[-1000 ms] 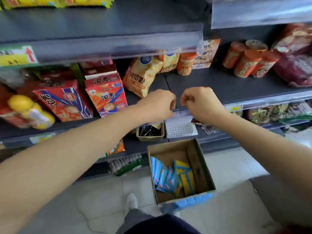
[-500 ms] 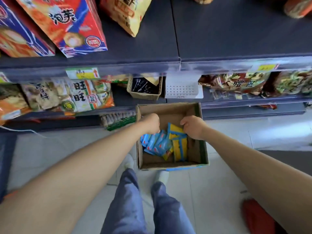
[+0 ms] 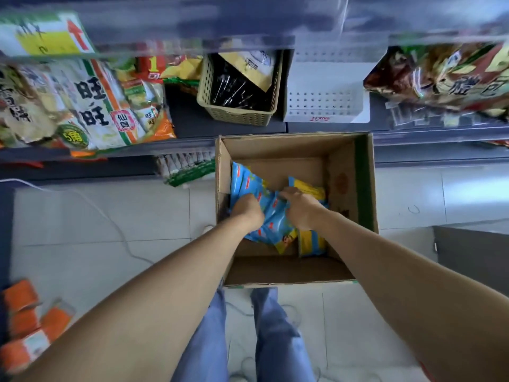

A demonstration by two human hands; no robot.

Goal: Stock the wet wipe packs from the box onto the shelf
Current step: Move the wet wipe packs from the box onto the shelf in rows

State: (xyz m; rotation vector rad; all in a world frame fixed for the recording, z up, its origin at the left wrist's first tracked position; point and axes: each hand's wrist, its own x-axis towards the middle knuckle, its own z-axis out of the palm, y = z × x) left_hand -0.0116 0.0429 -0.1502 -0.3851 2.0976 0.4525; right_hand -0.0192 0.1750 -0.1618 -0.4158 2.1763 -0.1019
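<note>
1. Looking down into an open cardboard box at centre frame, sat on the tiled floor in front of the shelf
2. Loose pile of wet wipe packs inside, blue ones left and middle, yellow ones right
3. As for the left hand, buried in the blue bunch, fingers curled tight round them
4. Same deal for the right hand just beside it, fingertips hooked over a pack edge at the blue/yellow border, so grasping too, can't tell which colour tbh
5. Above the box on the shelf: tan basket with dark stuff inside, white perforated basket just right of it
6. Blurry snack bags upper left, orange packs on the floor lower left
</note>
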